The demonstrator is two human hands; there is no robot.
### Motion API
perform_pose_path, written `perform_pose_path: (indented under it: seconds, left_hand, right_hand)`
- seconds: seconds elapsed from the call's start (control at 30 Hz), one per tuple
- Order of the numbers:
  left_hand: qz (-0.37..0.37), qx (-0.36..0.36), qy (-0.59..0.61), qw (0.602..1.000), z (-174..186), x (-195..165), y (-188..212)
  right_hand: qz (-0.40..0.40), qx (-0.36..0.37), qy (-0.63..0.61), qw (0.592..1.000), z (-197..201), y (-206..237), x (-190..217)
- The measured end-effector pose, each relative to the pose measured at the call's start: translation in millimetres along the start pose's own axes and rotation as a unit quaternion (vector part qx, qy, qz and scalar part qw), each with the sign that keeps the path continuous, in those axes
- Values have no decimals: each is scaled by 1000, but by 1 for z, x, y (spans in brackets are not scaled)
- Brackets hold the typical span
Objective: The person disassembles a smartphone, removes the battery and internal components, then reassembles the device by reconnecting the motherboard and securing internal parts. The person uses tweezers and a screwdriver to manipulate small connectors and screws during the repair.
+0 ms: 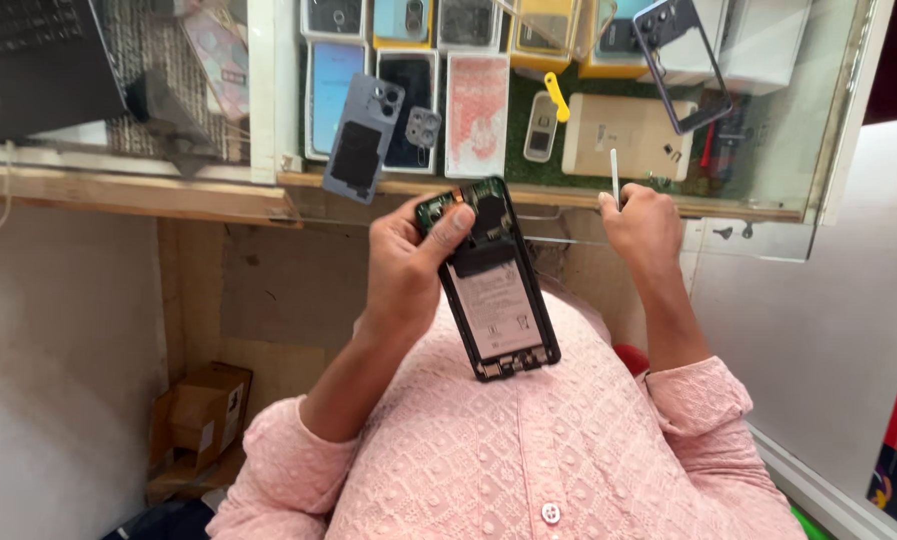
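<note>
My left hand (408, 255) grips an opened smartphone (488, 285) with its back cover off, showing the green circuit board at the top and the white battery below. My thumb rests on the upper board area. My right hand (643, 225) is closed around a thin white tool (614, 177) that points up toward the glass counter (788, 190). A grey back cover (360, 140) and a small camera module piece (423, 127) lie on the glass just beyond the phone. A dark phone frame (680, 62) lies at the far right of the glass.
Under the glass sit several phones and boxes, a small keypad phone (540, 127) and a beige box (623, 135). A laptop (33, 60) stands at the top left. A cardboard box (198, 415) lies on the floor at the left. A white wall panel is at the right.
</note>
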State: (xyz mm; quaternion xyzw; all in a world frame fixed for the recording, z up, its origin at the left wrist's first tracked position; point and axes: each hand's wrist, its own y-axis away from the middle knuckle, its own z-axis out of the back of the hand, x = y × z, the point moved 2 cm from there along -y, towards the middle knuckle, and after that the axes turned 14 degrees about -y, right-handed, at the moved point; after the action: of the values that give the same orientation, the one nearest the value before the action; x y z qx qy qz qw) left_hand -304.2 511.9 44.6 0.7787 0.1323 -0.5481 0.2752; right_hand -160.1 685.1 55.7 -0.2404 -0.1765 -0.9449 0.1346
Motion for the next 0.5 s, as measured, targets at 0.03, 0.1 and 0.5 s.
perform_pose_path:
  seconds: [0.03,0.1,0.5]
  left_hand:
    - [4,1,-13,1000,1,1,0]
    - [0,3,-3,1000,1,3,0]
    - [-68,-19,-66,995,-12,-15,-8]
  right_hand:
    - [-14,-9,-17,1000,1,-2,2]
    - [-43,-22,-49,998,1,-5,4]
    - [170,324,-629,686,-12,31,-10]
